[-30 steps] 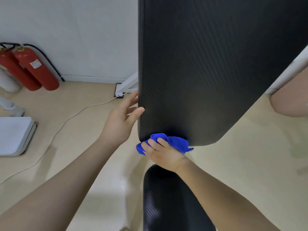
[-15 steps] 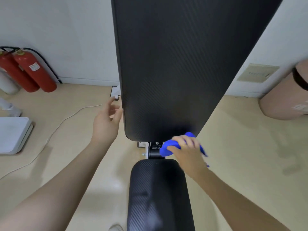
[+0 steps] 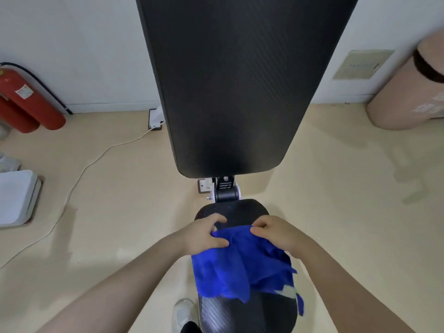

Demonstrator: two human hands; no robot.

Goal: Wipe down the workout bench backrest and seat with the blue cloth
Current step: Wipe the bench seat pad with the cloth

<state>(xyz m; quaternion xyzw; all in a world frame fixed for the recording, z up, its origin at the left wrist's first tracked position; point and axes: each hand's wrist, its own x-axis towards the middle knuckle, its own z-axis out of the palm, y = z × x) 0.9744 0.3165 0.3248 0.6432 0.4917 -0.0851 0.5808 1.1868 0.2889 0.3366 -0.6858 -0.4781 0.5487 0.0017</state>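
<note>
Both hands are on the blue cloth right now: the left hand is pinching its upper left edge and the right hand is gripping the upper right edge, so it hangs spread between them over the black seat. The backrest stands tilted up just past the seat, untouched. Over by the wall on the left there's a red fire extinguisher and a white cable snaking across the floor.

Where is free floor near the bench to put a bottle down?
Bare floor right of the seat and backrest is free. The left is crowded: cable, white box, fire extinguishers.
</note>
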